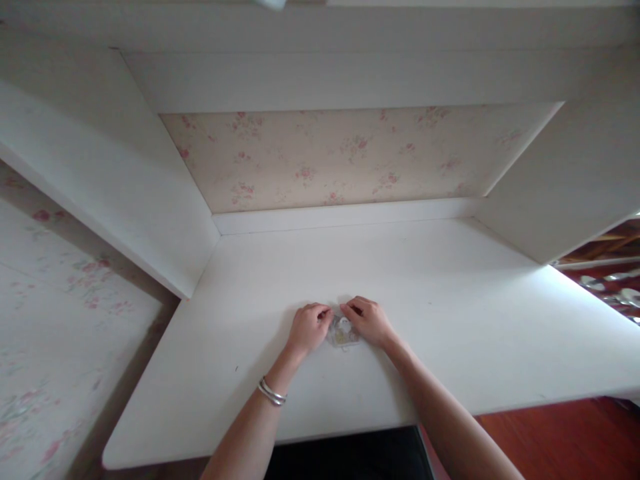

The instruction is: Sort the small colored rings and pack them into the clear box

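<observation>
Between my hands, on the white desk (360,260), lies a small clear plastic bag or case (344,333) with some pale and yellowish bits inside; I cannot make out what they are. My left hand (311,327), with a silver bangle on its wrist, pinches at the upper left edge of this clear packet. At the upper right edge, the fingers of my right hand (367,319) are curled and pressed together. Both sets of fingertips are close to each other, and the exact grip is too small to see.
White side panels stand at the left (150,200) and right (555,193), with a shelf board (350,73) above. Flowered wallpaper (325,160) covers the back. A dark seat (350,457) is under the front edge. Shiny objects (625,293) show beyond the right panel.
</observation>
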{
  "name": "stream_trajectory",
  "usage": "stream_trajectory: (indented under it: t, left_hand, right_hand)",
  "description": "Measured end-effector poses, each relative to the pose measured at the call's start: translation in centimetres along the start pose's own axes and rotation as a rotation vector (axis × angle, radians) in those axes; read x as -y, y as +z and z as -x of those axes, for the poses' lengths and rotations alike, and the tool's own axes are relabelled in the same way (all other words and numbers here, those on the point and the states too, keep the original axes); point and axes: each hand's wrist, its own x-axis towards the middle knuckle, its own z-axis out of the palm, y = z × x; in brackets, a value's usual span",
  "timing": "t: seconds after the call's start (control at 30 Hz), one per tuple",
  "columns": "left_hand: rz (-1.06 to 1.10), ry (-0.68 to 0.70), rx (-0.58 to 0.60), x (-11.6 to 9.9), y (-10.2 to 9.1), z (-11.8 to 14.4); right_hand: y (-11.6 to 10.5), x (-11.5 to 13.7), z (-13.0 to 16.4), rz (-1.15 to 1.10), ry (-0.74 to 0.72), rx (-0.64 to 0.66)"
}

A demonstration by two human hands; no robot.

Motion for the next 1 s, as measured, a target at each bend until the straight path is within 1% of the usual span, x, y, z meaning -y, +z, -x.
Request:
stream_trajectory:
  t: [0.27,0.53,0.7,0.83,1.0]
  left_hand:
    - [0.093,-0.039,-0.009,-0.35,-0.03,0.06]
    - [0.035,-0.030,-0.001,-0.18,0.13,0.12]
    - [0.034,-0.007,0.017,-0.16,0.15,0.13]
    - [0.014,-0.024,0.012,-0.10,0.26,0.11]
    - [-0.009,-0.037,0.007,-0.08,0.33,0.05]
  right_hand:
    - [-0.07,-0.16,0.18,-0.091,-0.005,-0.061]
    - [0.09,-0.31,0.14,-0.086,0.021,-0.058]
    - [0.10,-0.38,0.16,-0.122,0.035,-0.096]
    - [0.05,-0.25,0.13,-0.113,0.052,-0.078]
    - [0.08,-0.22,0.02,-0.102,0.040,-0.077]
